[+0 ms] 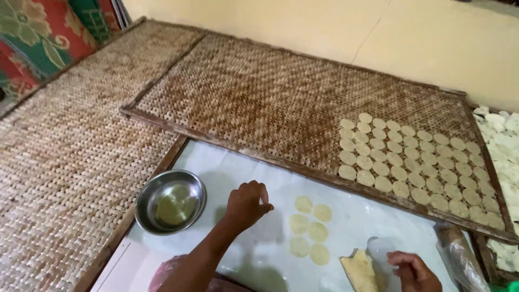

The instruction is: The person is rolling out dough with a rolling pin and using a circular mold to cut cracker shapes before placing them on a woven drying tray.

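Right hand (pixel 413 270) grips a clear cutter (pixel 378 250) on the dough sheet (pixel 359 270), left hand (pixel 246 204) pinched empty; six discs (pixel 310 231) cut, woven tray (pixel 259 103) mostly unfilled.

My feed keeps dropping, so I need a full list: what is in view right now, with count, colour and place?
woven tray with frame: one, brown, centre, leaning across the work surface
rows of discs on tray: many, pale yellow, tray's right end
second woven mat: one, tan, left
white work surface: one, below the tray
metal bowl: one, silver, holds yellowish liquid, left on the surface
cut discs: six, pale yellow, centre of surface
dough sheet: one, yellow, bottom edge
white pieces: many, far right
patterned cloth: red and green, top left
left hand: fingers pinched, over the surface beside the discs
right hand: by the dough sheet; grip unclear
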